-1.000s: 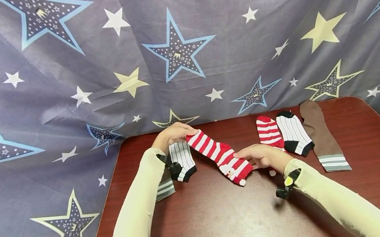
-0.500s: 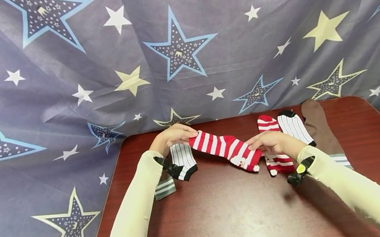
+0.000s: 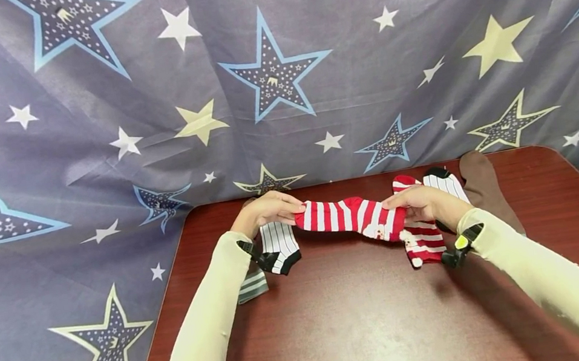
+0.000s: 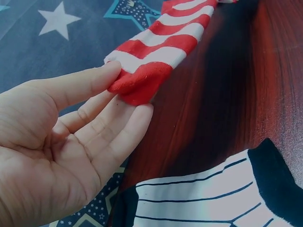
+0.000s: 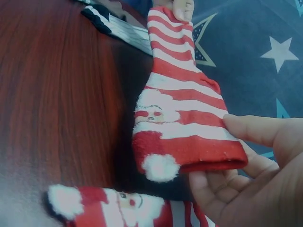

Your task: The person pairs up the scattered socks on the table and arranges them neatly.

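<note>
A red-and-white striped sock (image 3: 343,215) with a Santa face and a white pompom is stretched between both hands above the table. My left hand (image 3: 270,210) pinches its toe end between thumb and fingers, as the left wrist view shows. At the cuff end, my right hand (image 3: 427,204) pinches the edge, thumb on top and fingers beneath; in the right wrist view the cuff opening (image 5: 213,165) faces that hand. A second striped Santa sock (image 3: 425,243) lies under the right hand, partly covered by it. Below the left hand lies a white sock (image 3: 279,243) with black pinstripes.
A brown sock (image 3: 489,194) and another pinstriped sock (image 3: 445,183) lie at the back right, partly hidden by the right arm. A grey-striped cuff (image 3: 251,286) shows beside the left wrist. Behind the wooden table (image 3: 342,332) hangs a star-patterned cloth (image 3: 335,28).
My right hand has moved right and up with the cuff end, bringing the held sock from a downward slant to nearly level. My left hand has barely moved.
</note>
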The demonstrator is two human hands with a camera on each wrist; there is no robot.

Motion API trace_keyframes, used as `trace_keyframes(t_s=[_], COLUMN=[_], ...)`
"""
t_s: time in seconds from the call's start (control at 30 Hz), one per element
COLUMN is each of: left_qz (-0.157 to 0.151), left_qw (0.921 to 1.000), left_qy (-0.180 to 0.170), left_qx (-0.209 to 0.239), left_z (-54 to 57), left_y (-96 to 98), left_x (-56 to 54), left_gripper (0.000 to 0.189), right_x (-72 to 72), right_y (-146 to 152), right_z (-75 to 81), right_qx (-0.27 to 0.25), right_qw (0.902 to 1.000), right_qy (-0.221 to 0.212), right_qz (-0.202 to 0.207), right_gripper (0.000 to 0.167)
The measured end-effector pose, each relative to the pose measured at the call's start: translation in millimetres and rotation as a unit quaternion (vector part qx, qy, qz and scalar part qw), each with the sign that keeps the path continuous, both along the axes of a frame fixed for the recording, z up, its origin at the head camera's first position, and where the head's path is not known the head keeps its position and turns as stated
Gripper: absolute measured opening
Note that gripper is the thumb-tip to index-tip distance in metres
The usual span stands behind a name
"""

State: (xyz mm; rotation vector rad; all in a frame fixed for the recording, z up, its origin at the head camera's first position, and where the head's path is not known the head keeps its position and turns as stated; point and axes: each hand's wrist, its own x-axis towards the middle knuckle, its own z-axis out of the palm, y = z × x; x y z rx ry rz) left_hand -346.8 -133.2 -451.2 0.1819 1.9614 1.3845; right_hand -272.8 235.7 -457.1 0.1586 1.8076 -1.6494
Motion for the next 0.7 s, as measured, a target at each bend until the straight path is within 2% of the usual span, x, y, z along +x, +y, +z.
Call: trace_keyframes(t_s=[0.17, 0.27, 0.33, 0.43, 0.57, 0.7], left_qz=[0.015, 0.030, 0.037, 0.048, 0.057, 0.068], left_qw=[0.9997, 0.9991, 0.9986, 0.9977, 0.9958, 0.9937], left_qy=[0.001, 0.006, 0.011, 0.020, 0.032, 0.037], left_qx=[-0.019, -0.029, -0.035, -0.044, -0.064, -0.082], left_z=[2.9, 2.9, 2.0, 0.0, -1.1, -1.2], left_y=[3.6, 5.5, 6.8, 8.9, 11.3, 12.7], left_x=[2.5, 3.1, 3.1, 2.9, 3.0, 3.8], left_gripper=[0.035, 0.035, 0.035, 0.033, 0.030, 0.030], right_x=[-5.0, -8.0, -9.8, -11.6, -13.9, -16.0], right_y=[-1, -4, -7, -9, -10, -13], right_z=[1.8, 2.9, 3.2, 3.1, 1.6, 0.2], right_qx=[0.015, 0.014, 0.013, 0.025, 0.051, 0.083], right_qw=[0.9996, 0.9991, 0.9987, 0.9982, 0.9967, 0.9939], right_qy=[0.016, 0.019, 0.022, 0.038, 0.059, 0.072], right_qz=[-0.018, -0.034, -0.043, -0.039, -0.021, -0.004], right_gripper=[0.020, 0.013, 0.015, 0.015, 0.041, 0.047])
